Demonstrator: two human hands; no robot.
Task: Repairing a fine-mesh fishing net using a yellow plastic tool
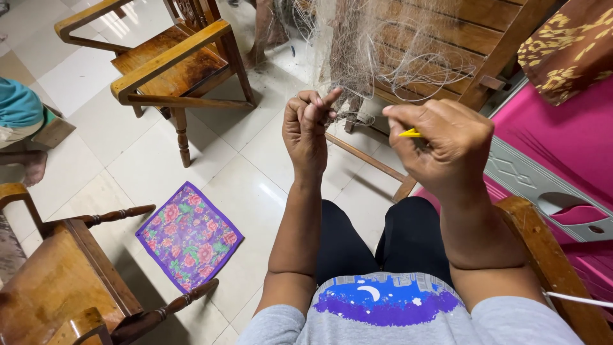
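Far left edge of the tiled floor [255,185]: another person's bare foot [33,167] and a bit of teal clothing [16,103], apart from the work. Near the floor's lower left, a square flowered cloth [189,235], purple border, lying flat on glossy pale tiles. Dark carved wooden chair [57,287] at the bottom left corner; a lighter wooden armchair [172,61] with a worn, varnished seat at upper left.

Centre: left hand [308,131] raised, fingers curled narrow around fine strands of the fishing net [357,57], forefinger crooked up, likely to keep the mesh taut and spread where it is being worked. Net is thin, pale, tangled monofilament with looping stray lines, draped over the slatted wooden bench [447,45] behind, which seems to serve as a hanger so the mesh drops within reach.

Right hand [444,144] closed in a pinch on a small yellow netting needle [410,133], only its pointed tip showing, aimed at the left hand; the two hands are near but apart.

Right edge: magenta mat [562,140] with a grey patterned band, and a brown-and-gold patterned cushion [568,45] at the upper right corner.
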